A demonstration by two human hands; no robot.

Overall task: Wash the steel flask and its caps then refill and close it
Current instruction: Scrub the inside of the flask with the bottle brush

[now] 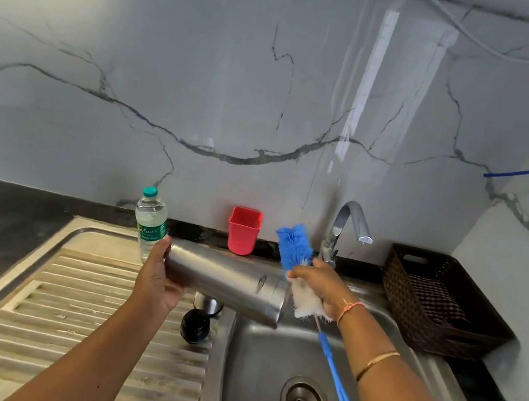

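Clamped: flask [226, 281] base in left grip [156, 282], brush [296, 245] in right grip [323, 282] beside mouth.

The flask [226, 281] is brushed steel with a dull sheen. The sink [263, 373] is scuffed stainless steel with a ribbed drainboard. Above it, the brush [294, 247] has soft blue and white bristles and a blue plastic handle. Behind the sink stand a glossy chrome tap [349, 224], a matt red plastic cup [244, 230] and a clear plastic bottle [150, 217]. To its right, a dark woven basket [394, 290] holds checked cloth [431, 299].
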